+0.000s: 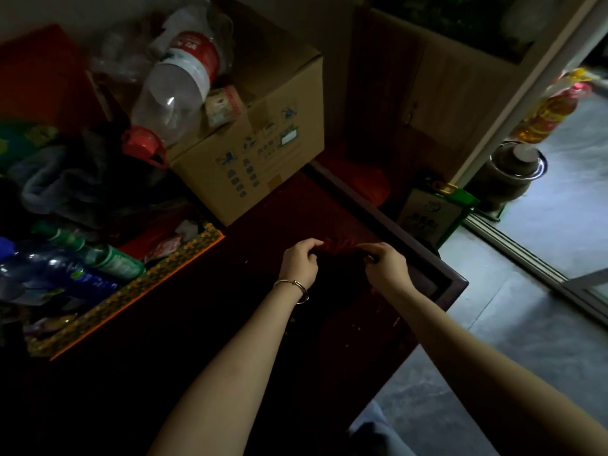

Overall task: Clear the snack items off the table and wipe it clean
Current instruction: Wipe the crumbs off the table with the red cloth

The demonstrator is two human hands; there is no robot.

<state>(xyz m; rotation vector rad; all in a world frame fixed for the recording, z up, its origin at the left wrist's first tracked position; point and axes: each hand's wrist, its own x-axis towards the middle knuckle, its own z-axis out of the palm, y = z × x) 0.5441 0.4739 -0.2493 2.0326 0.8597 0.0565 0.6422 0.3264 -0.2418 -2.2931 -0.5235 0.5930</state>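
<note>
Dim light falls on one dark wooden table [210, 311] with a raised rim, its right corner meeting pale floor; two bare forearms reach over it, and both hands work on one dark red cloth [340, 253] that lies bunched near the table's right edge; the left hand [301, 261], with one thin bracelet [293, 284] at the wrist, pinches the cloth's left end with curled fingers; the right hand [386, 268] pinches the right end likewise; one cardboard box [253, 133] stands at the back, closed, with one big clear bottle [176, 90] with a red cap lying across its top; one patterned open box [131, 291] at the left holds at least two bottles, one green [110, 260] and one blue [52, 271], plus wrappers too dark to count; bare tabletop lies between this box and the hands; a few pale specks dot the wood near the forearms.
</note>
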